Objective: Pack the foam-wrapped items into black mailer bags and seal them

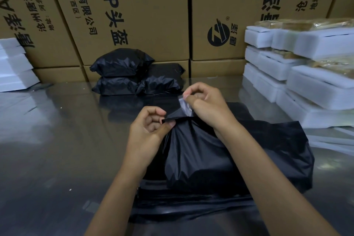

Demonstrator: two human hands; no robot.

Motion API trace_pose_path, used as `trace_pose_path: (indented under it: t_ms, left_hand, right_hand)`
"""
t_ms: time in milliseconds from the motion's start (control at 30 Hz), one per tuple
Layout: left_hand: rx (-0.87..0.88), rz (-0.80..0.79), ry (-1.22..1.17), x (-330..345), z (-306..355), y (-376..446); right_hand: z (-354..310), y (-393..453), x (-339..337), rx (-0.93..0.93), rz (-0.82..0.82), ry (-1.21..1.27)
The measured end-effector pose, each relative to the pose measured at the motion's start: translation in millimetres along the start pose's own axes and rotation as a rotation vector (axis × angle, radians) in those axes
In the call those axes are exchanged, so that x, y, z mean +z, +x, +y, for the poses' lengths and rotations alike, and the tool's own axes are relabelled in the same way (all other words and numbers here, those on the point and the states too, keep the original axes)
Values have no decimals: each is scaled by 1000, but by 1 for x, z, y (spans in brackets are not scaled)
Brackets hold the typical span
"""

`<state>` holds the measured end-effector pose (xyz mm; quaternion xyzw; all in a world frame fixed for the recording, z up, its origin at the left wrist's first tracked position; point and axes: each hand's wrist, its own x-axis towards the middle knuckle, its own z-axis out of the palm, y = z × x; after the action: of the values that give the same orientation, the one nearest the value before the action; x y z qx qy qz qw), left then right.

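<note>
Two hands at sealing step; left hand (148,127) pinches bag (229,151) flap, right hand (206,102) pinches strip liner (184,104); next, likely peel, fold, press.

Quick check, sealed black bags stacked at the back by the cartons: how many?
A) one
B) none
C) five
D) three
D: three sealed black bags lie against the cartons, two stacked at left and one beside them at right.
</note>
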<state>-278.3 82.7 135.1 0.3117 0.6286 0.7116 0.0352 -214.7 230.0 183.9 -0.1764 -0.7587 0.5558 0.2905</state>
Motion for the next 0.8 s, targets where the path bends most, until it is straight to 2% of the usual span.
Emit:
trace_pose_path:
  t_ms: [100, 233, 333, 467, 600, 800]
  left_hand:
    - [-73, 30, -45, 0, 0, -2]
    - [-180, 51, -135, 3, 1, -3]
    - [-161, 99, -109, 8, 2, -3]
    - [-32, 188, 84, 14, -3, -4]
    - [-24, 249, 374, 17, -13, -7]
    - [-85, 140, 714, 27, -27, -16]
  right_hand:
    - [-4, 1, -11, 35, 100, 91]
    - [-9, 5, -33, 32, 122, 152]
    - [-11, 6, -48, 23, 140, 226]
    - [-8, 7, -71, 8, 223, 237]
    - [4, 9, -99, 8, 329, 191]
    - [34, 9, -140, 46, 466, 82]
